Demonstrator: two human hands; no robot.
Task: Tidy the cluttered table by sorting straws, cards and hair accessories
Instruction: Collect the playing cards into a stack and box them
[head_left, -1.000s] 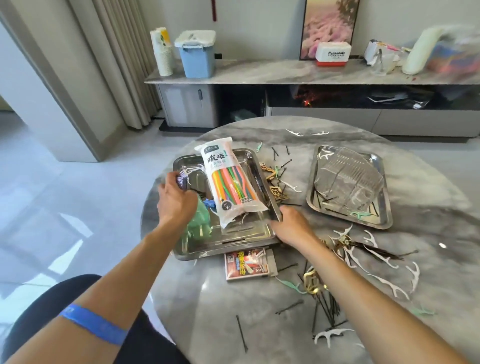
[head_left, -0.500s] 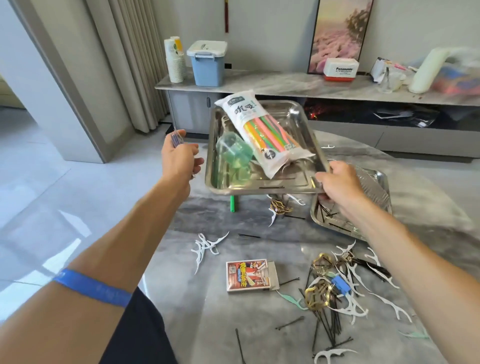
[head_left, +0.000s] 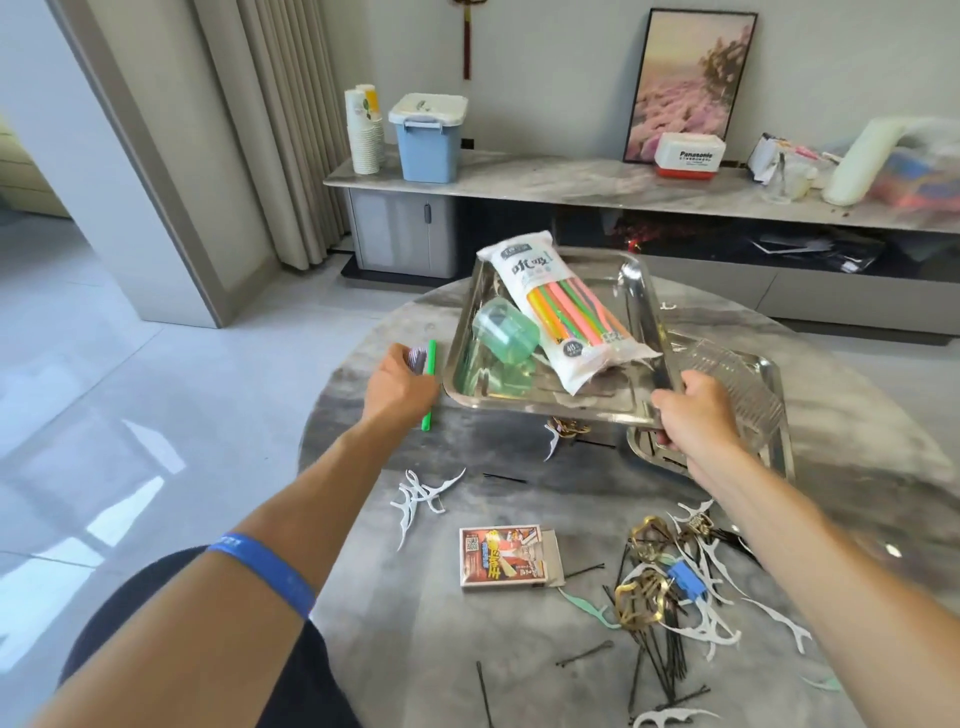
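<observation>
We saw right hand (head_left: 693, 415) gripping raised steel tray (head_left: 540, 402) corner; left hand (head_left: 400, 384) clutched small patterned item beside green straw (head_left: 429, 384).

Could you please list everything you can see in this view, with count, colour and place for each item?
Steel tray: one, silver, lifted and tilted above the table.
Straw pack: one, white bag of multicoloured straws, in the lifted tray.
Green container: one, translucent, in the lifted tray beside the pack.
Second steel tray: one, silver, on the table at right, holding a clear plastic box.
Green straw: one, by the left hand.
Card box: one, red and orange, table centre.
Floss picks: many, white, scattered.
Hair pins and gold clips: a pile, black and gold, table right.
Round table: one, grey marble.
Left hand: holds a small patterned item.
Right hand: grips the lifted tray's corner.
</observation>
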